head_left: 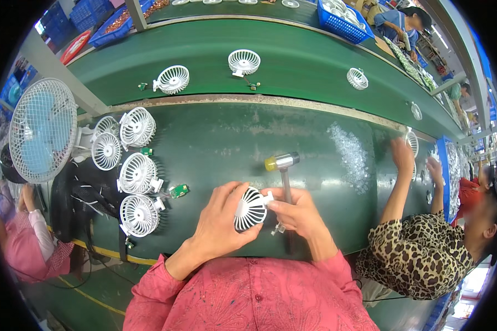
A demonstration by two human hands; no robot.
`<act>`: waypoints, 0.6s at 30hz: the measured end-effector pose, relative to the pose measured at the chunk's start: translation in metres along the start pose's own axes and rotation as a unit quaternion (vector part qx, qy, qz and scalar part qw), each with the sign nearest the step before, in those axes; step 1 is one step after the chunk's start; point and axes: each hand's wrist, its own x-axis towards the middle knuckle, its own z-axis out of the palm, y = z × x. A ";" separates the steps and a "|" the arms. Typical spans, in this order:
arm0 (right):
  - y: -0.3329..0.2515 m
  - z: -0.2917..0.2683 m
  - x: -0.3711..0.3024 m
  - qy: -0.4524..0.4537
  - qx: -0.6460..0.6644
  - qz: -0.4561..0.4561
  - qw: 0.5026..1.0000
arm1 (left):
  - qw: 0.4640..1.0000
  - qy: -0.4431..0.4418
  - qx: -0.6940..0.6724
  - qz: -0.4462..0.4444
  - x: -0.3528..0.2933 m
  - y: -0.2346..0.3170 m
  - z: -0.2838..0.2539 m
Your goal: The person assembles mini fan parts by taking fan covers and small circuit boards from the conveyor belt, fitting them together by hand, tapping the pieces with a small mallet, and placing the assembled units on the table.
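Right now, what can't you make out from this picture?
Head view: left edge of the round white slatted fan cage, covered by the left grip.
Head view: middle of the handle of the yellow-tipped hammer, behind the right grip.
Head view: single pieces in the pale, clear scatter, too small.
Head view: pink patterned shirt, cut off at the lower edge.

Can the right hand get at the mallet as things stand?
Probably yes: the mallet lies close by, its head uncovered, its handle running under the right hand. But that hand is holding the white fan housing, so it would likely need to let go first.
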 end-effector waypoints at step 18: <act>0.000 -0.008 -0.004 0.159 -0.030 -0.070 0.984 | 0.949 0.148 0.256 0.107 0.148 -0.041 -0.047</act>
